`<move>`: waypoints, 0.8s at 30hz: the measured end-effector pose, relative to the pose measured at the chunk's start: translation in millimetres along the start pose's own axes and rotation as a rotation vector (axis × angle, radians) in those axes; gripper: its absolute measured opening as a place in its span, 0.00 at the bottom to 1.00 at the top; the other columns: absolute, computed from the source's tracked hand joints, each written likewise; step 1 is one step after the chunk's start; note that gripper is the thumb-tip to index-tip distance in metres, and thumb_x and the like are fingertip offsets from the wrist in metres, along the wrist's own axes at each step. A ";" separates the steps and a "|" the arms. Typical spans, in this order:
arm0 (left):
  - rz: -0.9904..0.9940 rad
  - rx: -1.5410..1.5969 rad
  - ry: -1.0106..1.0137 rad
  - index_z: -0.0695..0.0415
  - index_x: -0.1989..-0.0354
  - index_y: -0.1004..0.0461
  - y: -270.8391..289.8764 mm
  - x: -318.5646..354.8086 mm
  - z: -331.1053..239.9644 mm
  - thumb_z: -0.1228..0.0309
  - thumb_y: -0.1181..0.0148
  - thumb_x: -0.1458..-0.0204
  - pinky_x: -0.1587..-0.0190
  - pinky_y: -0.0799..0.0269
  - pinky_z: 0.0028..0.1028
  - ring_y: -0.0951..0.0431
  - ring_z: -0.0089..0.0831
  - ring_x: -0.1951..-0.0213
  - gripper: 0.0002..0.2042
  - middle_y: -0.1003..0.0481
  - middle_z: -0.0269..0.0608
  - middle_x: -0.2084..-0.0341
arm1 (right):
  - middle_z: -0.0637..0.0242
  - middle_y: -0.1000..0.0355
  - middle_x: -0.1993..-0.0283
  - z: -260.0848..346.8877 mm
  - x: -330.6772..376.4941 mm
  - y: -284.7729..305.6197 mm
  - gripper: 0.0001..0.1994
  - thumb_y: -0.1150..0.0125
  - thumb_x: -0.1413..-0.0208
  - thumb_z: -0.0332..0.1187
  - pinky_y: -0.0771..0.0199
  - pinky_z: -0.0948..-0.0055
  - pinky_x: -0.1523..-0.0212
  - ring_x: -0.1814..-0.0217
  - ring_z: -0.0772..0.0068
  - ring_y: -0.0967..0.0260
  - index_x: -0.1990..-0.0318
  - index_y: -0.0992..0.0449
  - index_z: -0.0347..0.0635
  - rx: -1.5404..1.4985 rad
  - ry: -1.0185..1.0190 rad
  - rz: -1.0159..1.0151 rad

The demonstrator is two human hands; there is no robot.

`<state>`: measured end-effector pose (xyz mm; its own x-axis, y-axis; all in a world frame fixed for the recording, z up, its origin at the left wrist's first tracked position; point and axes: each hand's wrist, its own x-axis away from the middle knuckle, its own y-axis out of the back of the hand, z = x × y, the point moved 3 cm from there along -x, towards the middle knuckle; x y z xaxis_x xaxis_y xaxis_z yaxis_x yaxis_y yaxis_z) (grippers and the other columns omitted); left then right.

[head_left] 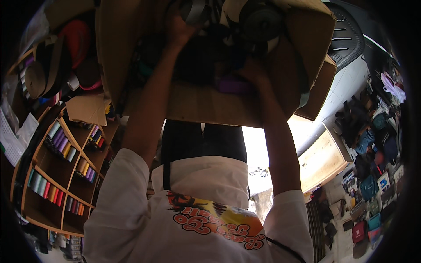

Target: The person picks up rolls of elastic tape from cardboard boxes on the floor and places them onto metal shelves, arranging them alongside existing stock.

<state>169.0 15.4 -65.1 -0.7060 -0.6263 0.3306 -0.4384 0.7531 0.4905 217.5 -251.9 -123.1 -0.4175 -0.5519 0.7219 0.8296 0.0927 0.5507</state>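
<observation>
1. Two arms of yours rise from the lower edge in white sleeves, with little free room between them and the cardboard box (206,103) above.
2. Your left hand (177,28) reaches deep into the box beside a grey tape roll (195,11); its fingers are hidden, so you cannot tell its grip.
3. Your right hand (252,72) lies inside the box, fingers curled at a purple item (232,85), contact unclear.
4. Dark rolls (261,19) crowd the box's far end; its flap (322,90) hangs at the right edge.
5. Left of you, wooden shelf compartments (52,175) hold rows of coloured spools (61,142).
6. Far right, bags (368,144) fill the wall beyond a pale tabletop (322,160).
</observation>
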 end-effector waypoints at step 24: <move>0.105 -0.468 -0.301 0.70 0.50 0.33 -19.9 19.4 -10.1 0.35 0.45 0.57 0.47 0.34 0.40 0.30 0.47 0.48 0.44 0.31 0.58 0.51 | 0.53 0.24 0.70 76.0 69.1 107.6 0.17 0.33 0.65 0.30 0.24 0.63 0.62 0.66 0.57 0.24 0.63 0.23 0.37 -0.049 -0.065 -0.121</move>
<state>169.7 -13.7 -60.3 -0.8901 -0.4161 0.1859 -0.1124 0.5956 0.7953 249.8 -217.1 17.9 -0.5376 -0.5012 0.6781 0.7880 -0.0125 0.6155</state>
